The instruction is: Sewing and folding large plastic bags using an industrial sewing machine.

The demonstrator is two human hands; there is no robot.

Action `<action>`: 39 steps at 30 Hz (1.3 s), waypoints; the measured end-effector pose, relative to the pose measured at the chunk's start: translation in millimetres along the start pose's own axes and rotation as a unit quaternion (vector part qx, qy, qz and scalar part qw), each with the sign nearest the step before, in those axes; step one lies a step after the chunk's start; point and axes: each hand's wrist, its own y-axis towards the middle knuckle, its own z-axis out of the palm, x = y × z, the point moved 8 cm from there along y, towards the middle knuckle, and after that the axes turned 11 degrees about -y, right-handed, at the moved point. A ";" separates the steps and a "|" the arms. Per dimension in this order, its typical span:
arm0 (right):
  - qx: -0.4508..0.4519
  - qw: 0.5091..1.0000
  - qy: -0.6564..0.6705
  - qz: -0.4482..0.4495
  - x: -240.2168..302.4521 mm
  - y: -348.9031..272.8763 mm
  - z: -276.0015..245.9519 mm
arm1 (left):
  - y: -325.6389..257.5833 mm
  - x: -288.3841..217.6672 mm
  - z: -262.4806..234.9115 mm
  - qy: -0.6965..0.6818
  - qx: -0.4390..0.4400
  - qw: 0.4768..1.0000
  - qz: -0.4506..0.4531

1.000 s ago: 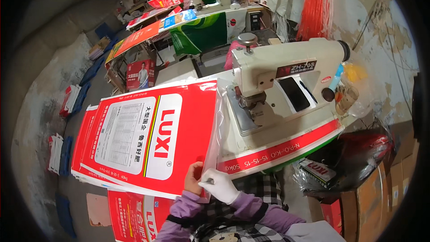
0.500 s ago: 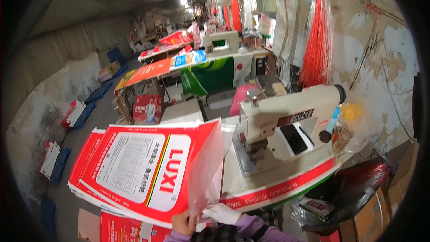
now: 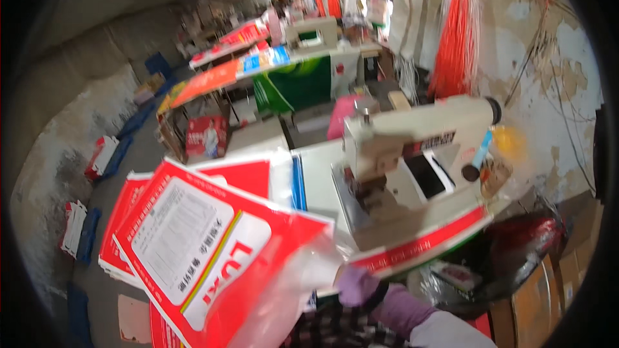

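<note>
A red and white printed sack (image 3: 193, 238) with a clear plastic liner (image 3: 277, 290) is tilted across the front, over a stack of similar sacks (image 3: 122, 219). My right hand (image 3: 342, 273), below a purple sleeve, is at the sack's right edge beside the liner. Blur and plastic hide its fingers, so its grip does not show. My left hand is not in view. Just beyond my right hand stands a cream sewing machine (image 3: 412, 132) on its table (image 3: 319, 167).
A dark phone (image 3: 425, 174) lies under the machine's arm. Red and white strands (image 3: 453, 45) hang on the wall. Cardboard boxes (image 3: 538, 296) and a dark plastic bag (image 3: 516, 251) sit at the right. Further sewing tables (image 3: 213, 80) stand behind.
The top sack has swung toward me and turned, uncovering another red sack and a blue strip beneath. My right hand has moved up and right; my left hand has gone out of sight.
</note>
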 end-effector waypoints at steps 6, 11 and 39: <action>-0.255 0.904 0.190 0.286 -83.0 -35.8 -64.2 | 16.7 2.0 21.3 -0.063 0.005 0.994 -0.085; -0.361 0.907 -0.173 0.127 -7.5 -30.1 -117.1 | 25.7 11.1 15.9 -0.069 -0.022 0.991 -0.110; 0.000 0.982 0.189 0.003 88.7 -70.5 -20.4 | 446.5 144.2 103.3 0.091 -0.151 0.968 0.179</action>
